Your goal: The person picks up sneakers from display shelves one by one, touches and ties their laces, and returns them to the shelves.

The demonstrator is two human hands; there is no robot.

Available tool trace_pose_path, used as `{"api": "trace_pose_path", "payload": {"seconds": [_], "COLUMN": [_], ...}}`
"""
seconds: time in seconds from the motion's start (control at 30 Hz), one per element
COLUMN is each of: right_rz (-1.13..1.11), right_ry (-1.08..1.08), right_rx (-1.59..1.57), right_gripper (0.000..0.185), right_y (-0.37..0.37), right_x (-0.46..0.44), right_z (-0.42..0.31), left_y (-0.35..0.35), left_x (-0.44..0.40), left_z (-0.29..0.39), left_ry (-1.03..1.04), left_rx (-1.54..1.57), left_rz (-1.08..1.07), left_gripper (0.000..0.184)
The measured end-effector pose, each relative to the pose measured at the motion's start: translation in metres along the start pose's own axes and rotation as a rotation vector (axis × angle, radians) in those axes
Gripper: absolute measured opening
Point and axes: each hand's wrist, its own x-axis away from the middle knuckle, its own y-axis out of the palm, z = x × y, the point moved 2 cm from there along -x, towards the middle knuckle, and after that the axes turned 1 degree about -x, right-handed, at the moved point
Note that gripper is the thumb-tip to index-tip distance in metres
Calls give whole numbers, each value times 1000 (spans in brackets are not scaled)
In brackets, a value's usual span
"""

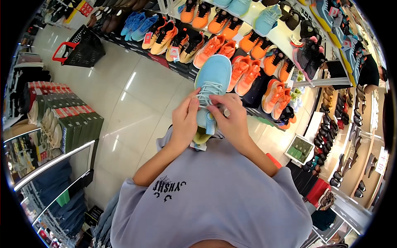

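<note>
A light blue sneaker (pixel 217 68) is held up in front of my chest, its toe pointing away from me and its tongue and yellowish collar toward me. Pale blue laces (pixel 211 88) cross its upper. My left hand (pixel 186 115) is closed on the sneaker's left side, fingertips at the laces. From the right, my right hand (pixel 230 112) pinches the laces near the top eyelets with thumb and forefinger. A blue tab (pixel 210 124) shows below the right thumb. The sole is hidden from view.
Orange sneakers (pixel 248 76) and other shoes line the racks ahead. A black basket with a red handle (pixel 84 47) stands on the tiled floor (pixel 124 107). Stacked shoe boxes (pixel 80 124) are at left, a small mirror (pixel 300 149) at right. Another person (pixel 372 72) is at far right.
</note>
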Motion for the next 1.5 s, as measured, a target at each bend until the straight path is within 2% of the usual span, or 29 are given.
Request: {"api": "trace_pose_path", "payload": {"seconds": [0.07, 0.13, 0.23, 0.27, 0.33, 0.37, 0.43, 0.47, 0.53, 0.57, 0.63, 0.67, 0.73, 0.8, 0.87, 0.93, 0.97, 1.0, 1.07, 1.13, 1.17, 1.2, 1.23, 1.27, 1.3, 1.33, 1.37, 1.43, 1.5], "right_rz": [19, 286, 321, 315, 253, 251, 194, 196, 106, 112, -86, -136, -213, -291, -305, -335, -364, -360, -144, -118, -95, -83, -72, -63, -56, -14, -11, -49, -89], "right_ry": [14, 121, 204, 201, 320, 320, 257, 256, 287, 289, 260, 237, 204, 168, 10, 62, 112, 112, 89, 172, 248, 253, 364, 476, 587, 522, 524, 511, 523], "right_rx": [-57, -775, -954, -954, -1140, -1140, -1213, -1217, -886, -887, -529, -480, -377, -270, -235, -202, -170, -173, -336, -450, -561, -564, -638, -713, -789, -833, -839, -913, -908], "right_gripper": [30, 21, 18, 18, 21, 21, 17, 17, 12, 12, 9, 12, 12, 13, 12, 12, 12, 12, 12, 10, 9, 9, 12, 16, 20, 26, 26, 26, 26], "right_y": [12, 24, 26, 25, 23, 21, 18, 17, 15, 12, 10, 9, 5, 5, 7, 5, 5, 9, 15, 15, 15, 12, 10, 8, 8, 11, 12, 15, 13], "right_x": [2, 7, 12, 11, 13, 13, 12, 12, 11, 9, -1, -3, -7, -7, -5, -3, -3, -2, 4, 4, 5, 5, 6, 7, 9, 6, 7, 8, 5], "right_z": [1, 1, 1, 0, 1, 2, 2, 1, -6, -12, -25, -28, -26, -26, -29, -38, -40, -37, -25, -18, -15, -16, -18, -21, -21, -22, -20, -16, -20], "left_y": [-6, -13, -20, -24, -32, -39, -51, -52, -51, -50, -48, -48, -45, -42, -38, -30, -26, -22, -19, -17, -16, -18, -20, -22, -26, -29, -30, -32, -35], "left_x": [1, 2, 1, 1, 3, 2, -1, 2, 10, 11, 14, 11, -2, -14, -18, -19, -18, -17, -10, -3, 3, 9, 13, 14, 14, 14, 14, 16, 13], "left_z": [-2, -13, -24, -21, -6, -8, -14, -12, 3, 7, 25, 30, 41, 49, 58, 62, 61, 61, 57, 49, 46, 44, 42, 36, 33, 30, 25, 24, 26], "left_ry": [6, 49, -29, -25, -325, -324, -535, -534, -260, -264, 151, 150, 298, 294, 290, 138, 139, 167, 182, -102, -107, 1, 108, 101, 269, 438, 436, 812, 869], "left_rx": [17, 64, 319, 321, 532, 532, 705, 700, 628, 625, 144, 142, -139, -114, -86, -104, -107, -83, -63, 113, 108, 113, 117, 112, -21, -154, -159, -426, -472], "left_rz": [18, 88, 176, 180, 188, 189, 179, 178, 17, 12, -202, -205, -285, -363, -441, -522, -523, -512, -513, -483, -494, -402, -309, -319, -287, -251, -256, -114, -111], "left_gripper": [28, 26, 25, 25, 26, 26, 27, 27, 25, 25, 23, 23, 21, 19, 18, 20, 20, 23, 26, 26, 26, 26, 28, 28, 28, 29, 29, 27, 25]}}
